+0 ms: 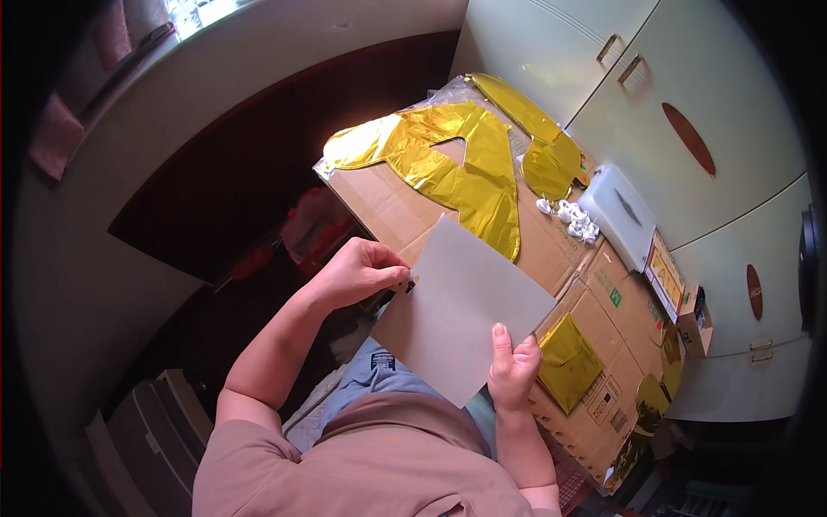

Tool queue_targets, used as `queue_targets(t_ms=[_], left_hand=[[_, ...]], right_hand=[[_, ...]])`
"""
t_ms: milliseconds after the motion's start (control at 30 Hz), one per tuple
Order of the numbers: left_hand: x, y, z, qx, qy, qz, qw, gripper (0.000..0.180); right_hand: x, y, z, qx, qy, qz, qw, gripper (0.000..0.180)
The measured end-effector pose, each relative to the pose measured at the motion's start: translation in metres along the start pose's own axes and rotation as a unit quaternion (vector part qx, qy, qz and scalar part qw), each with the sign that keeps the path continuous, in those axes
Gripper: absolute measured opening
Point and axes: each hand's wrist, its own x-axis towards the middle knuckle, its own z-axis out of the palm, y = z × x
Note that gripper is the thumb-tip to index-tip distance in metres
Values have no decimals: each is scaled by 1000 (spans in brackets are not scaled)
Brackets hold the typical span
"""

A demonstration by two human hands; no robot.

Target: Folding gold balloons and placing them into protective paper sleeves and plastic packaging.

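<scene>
A plain pale grey sheet (469, 306), stiff-looking and flat, is held tilted in front of my body. My right hand (514, 366) grips its near right edge, thumb on top and the other fingers mostly hidden underneath. At the left edge of the sheet, the fingers of my left hand (370, 271) are pinched together. A small dark and yellowish bit (412, 283) shows at those fingertips, too small to name. Just beyond the sheet lies a flat, uninflated gold foil balloon (482, 164) shaped like a letter. Beside my right hand is a folded gold foil piece (568, 362).
Brown cardboard (551, 276) forms the work surface. More gold foil (547, 159) lies at its far edge, near white ribbon coils (573, 220) and a translucent plastic case (616, 215). A small open box (694, 323) stands at the right, before pale cabinets (689, 86).
</scene>
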Motion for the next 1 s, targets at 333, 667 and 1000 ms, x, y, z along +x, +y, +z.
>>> queue_targets(t_ms=[333,667,1000], left_hand=[[0,-4,10,273,123,46,953,14],[1,15,-6,158,103,32,982,20],[10,44,17,167,45,49,984,24]], right_hand=[[-5,8,14,28,-11,-1,1000,16],[-4,7,-5,45,-25,25,998,20],[-8,4,-15,-3,-21,-11,1000,19]])
